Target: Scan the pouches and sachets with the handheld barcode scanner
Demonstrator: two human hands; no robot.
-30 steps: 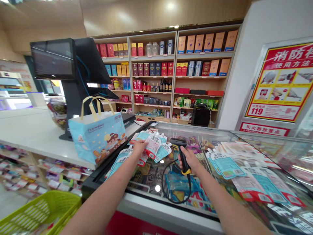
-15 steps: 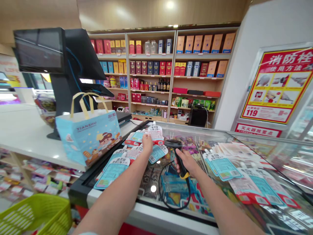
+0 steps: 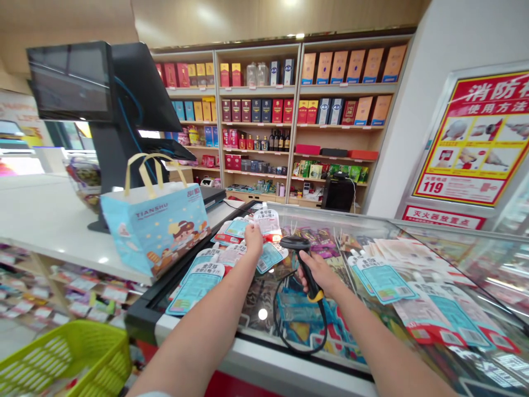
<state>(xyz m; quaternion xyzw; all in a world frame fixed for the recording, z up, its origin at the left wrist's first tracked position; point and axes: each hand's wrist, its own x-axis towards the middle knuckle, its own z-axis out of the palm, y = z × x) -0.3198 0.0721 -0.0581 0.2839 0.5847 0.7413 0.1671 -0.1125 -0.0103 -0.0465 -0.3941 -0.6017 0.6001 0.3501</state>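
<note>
My left hand (image 3: 253,241) is closed on the edge of a white and red juice pouch (image 3: 268,221), held upright above the glass freezer top (image 3: 256,300). Wrapped round the handle of a black and yellow barcode scanner (image 3: 306,264) is my right hand (image 3: 317,271). The scanner's head points left, close to the pouch, and its cable loops down over the glass. More blue and red juice pouches (image 3: 197,286) lie to the left, beneath and beside my left hand. On the right side of the glass lies another group of pouches (image 3: 384,280), partly overlapping.
A light blue shopping bag (image 3: 165,226) stands on the white counter (image 3: 53,215) at left, before a black cash register screen (image 3: 70,82). Low at left is a green basket (image 3: 70,353). Shelves with boxes and bottles (image 3: 256,110) line the back; a red sign (image 3: 475,143) hangs right.
The whole view has shifted slightly, so things sit a little further right. Both hands keep their hold on the pouch and the scanner, with hardly any movement between them.
</note>
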